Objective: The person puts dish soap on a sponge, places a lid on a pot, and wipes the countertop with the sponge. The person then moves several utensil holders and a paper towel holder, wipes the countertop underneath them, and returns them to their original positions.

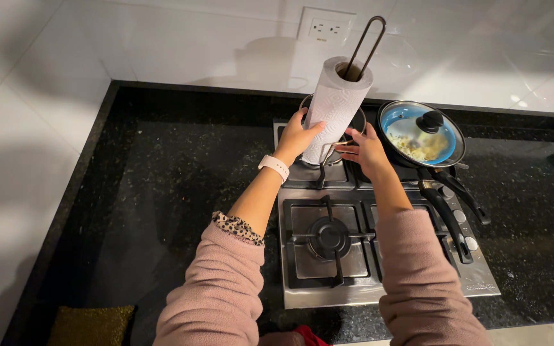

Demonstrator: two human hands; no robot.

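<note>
The paper towel roll (336, 106) stands on its holder over the rear part of the gas hob (354, 243), its long axis close to upright and leaning a little toward the wall at the top. Both hands meet it at its lower end. The left hand (298, 136) has its grip wrapped on the left flank of the roll, thumb and fingers pressed against the paper, so it is grasping the roll. The right hand (368, 150) sits just right of the roll's foot, fingers curled near the lower edge of the paper; whether it pinches a sheet or only touches cannot be told. The left hand is the closer and firmer of the two.

The roll is white, embossed with a fine pattern, fairly full, with a dark looped wire rod (365, 46) rising from its core. Right of the roll lies a blue frying pan (421, 134) under a glass lid, food inside. The black speckled worktop (181, 186) spreads left of the hob.
</note>
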